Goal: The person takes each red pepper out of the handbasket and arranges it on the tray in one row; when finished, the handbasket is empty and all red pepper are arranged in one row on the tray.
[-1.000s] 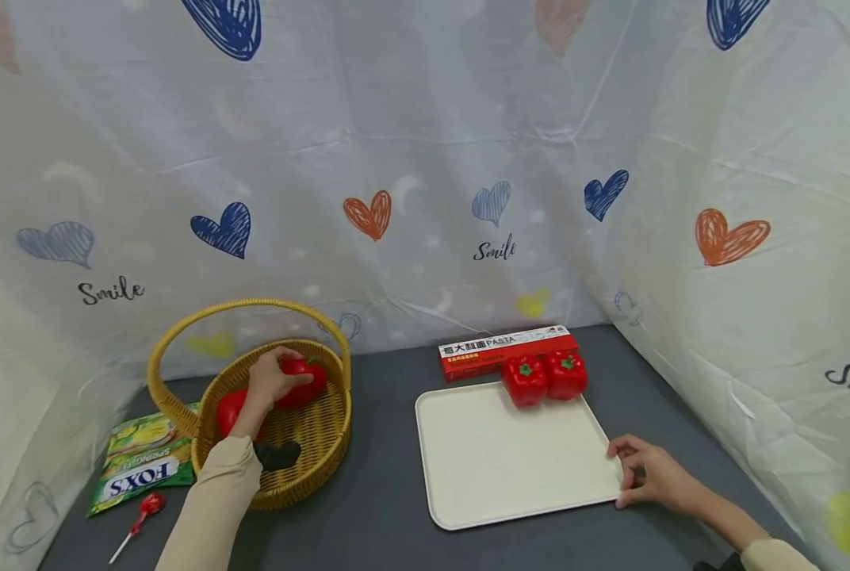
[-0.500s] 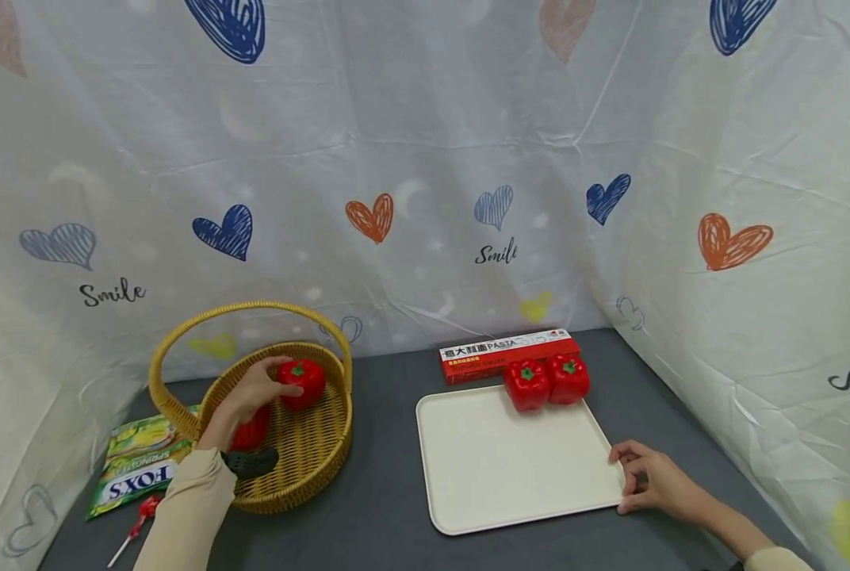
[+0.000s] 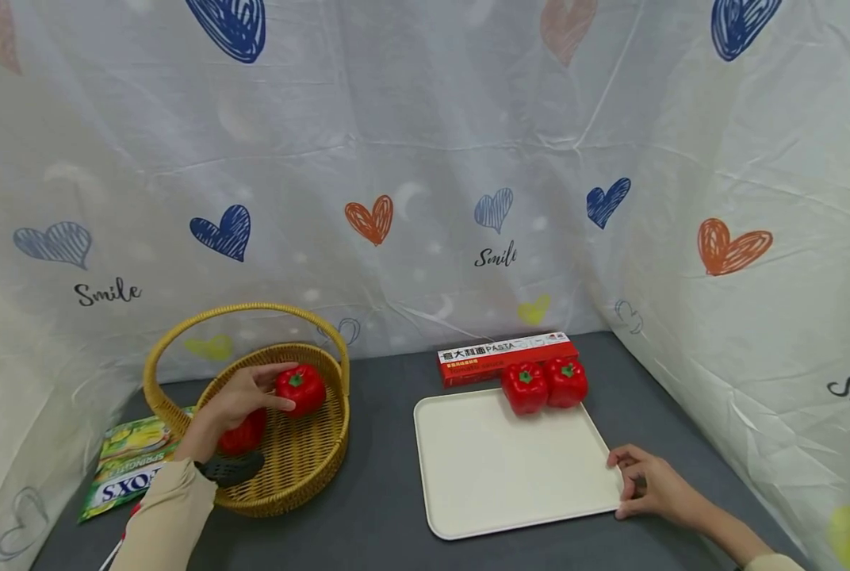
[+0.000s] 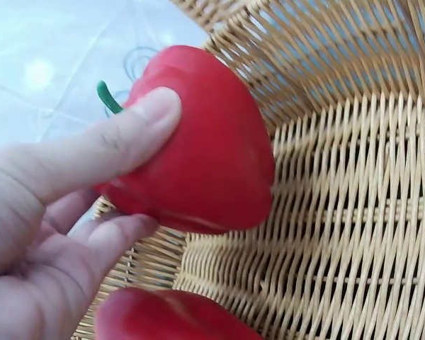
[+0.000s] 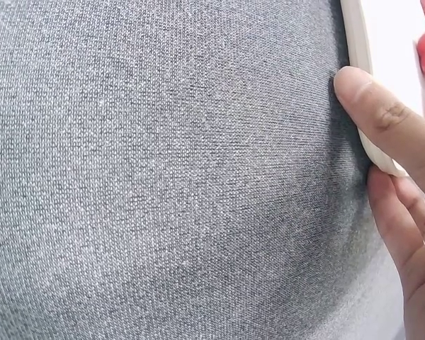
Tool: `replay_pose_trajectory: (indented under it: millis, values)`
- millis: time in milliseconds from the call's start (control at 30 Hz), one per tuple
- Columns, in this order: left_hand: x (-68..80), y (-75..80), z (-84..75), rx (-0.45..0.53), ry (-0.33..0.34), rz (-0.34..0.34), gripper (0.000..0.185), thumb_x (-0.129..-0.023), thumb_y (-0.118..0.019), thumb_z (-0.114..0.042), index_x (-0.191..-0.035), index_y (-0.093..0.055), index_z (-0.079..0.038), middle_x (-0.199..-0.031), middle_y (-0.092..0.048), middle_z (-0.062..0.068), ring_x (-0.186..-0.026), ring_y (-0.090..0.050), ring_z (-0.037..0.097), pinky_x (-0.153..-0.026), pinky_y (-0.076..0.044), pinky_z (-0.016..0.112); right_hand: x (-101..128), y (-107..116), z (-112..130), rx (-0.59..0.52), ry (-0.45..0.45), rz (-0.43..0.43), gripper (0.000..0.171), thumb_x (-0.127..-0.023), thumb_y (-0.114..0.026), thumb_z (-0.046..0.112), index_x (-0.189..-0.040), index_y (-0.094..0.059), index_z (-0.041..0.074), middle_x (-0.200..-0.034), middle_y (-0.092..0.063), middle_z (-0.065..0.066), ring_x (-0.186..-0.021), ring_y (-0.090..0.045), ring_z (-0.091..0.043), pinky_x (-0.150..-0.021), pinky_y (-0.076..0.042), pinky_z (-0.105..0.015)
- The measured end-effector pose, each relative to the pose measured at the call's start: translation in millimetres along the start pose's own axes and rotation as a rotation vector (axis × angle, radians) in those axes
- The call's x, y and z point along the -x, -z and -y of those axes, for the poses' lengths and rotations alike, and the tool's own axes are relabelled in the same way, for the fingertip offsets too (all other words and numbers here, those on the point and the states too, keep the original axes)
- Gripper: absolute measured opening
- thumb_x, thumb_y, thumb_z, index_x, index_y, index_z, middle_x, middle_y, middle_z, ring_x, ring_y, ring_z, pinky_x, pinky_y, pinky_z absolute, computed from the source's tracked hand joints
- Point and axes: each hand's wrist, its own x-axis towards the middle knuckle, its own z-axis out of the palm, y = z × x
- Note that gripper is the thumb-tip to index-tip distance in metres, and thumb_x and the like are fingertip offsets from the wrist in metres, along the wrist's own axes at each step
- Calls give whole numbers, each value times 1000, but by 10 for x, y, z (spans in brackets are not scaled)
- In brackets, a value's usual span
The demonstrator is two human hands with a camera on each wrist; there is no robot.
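Currently the red pepper (image 3: 300, 388) sits inside the wicker basket (image 3: 304, 460), near its back wall, stem up in the head view. Left hand (image 3: 238, 396) grips it: thumb (image 4: 113, 145) pressed on the top next to the green stem, other fingers curled under the near side. Pepper looks lifted or tipped off the weave in the left wrist view; contact with the basket floor can't be confirmed. Second red pepper (image 3: 245, 432) lies in the same basket, just below and to the left of the held one, partly hidden by the wrist. Basket handle (image 3: 243, 311) arches over both.

Right hand (image 3: 649, 485) rests on the grey cloth (image 3: 368, 539) at the near right corner of the cream tray (image 3: 496, 468). Fingers loosely bent, thumb tip (image 5: 361, 88) touching the tray rim; not wrapped round anything, nothing held.

Two more red peppers on the tray's far edge, side by side and touching: one on the left (image 3: 524, 388), one on the right (image 3: 566, 381). Red pasta box (image 3: 507, 355) lies flat just behind them, off the tray.

Left of the basket: green FOXS candy bag (image 3: 128, 468) flat on the cloth, partly under the basket's edge. Lollipop stick (image 3: 109, 550) pokes out just beside the left sleeve (image 3: 157, 523).

White sheet with hearts and "Smile" print (image 3: 425, 159) walls the back and both sides.
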Motion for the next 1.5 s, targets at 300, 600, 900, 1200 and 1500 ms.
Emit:
replay_pose_trajectory:
  millis: [300,600,900,1200,1500]
  values:
    - [153,16,-196,5,70,57,74,-71,-74,-5,-133,-35,7,-135,-32,30,-123,-30,44,-83,-48,36,4,-5,-5,4,-1,6,30,-59,-81,29,-59,-54,16,-96,-50,-8,-88,-49,-6,-58,-46,-17]
    - [233,16,-334,6,69,147,73,-74,-72,-8,-135,-34,5,-137,-29,29,-127,-23,44,-84,-48,36,16,6,-12,-1,-45,35,30,-61,-79,33,-59,-54,16,-97,-50,-9,-88,-47,-5,-57,-46,-19]
    - [321,-44,-438,-22,72,109,64,-79,-69,-15,-133,-37,1,-137,-32,26,-117,-44,36,-85,-48,40,21,5,-19,-11,-49,24,31,-60,-79,32,-59,-53,15,-98,-50,-10,-89,-47,-5,-57,-48,-19]
    - [398,-239,-449,99,-15,82,60,-80,-67,-9,-134,-41,-5,-127,-51,12,-110,-54,19,-82,-49,38,10,4,1,13,-23,2,30,-59,-81,29,-59,-53,16,-97,-50,-10,-89,-49,-6,-57,-47,-18]
    - [360,-464,-445,154,-119,99,60,-80,-65,-4,-134,-40,-2,-129,-49,13,-109,-55,18,-81,-49,36,13,8,-12,30,-33,2,30,-60,-80,30,-59,-53,17,-96,-51,-8,-87,-49,-8,-58,-45,-17]
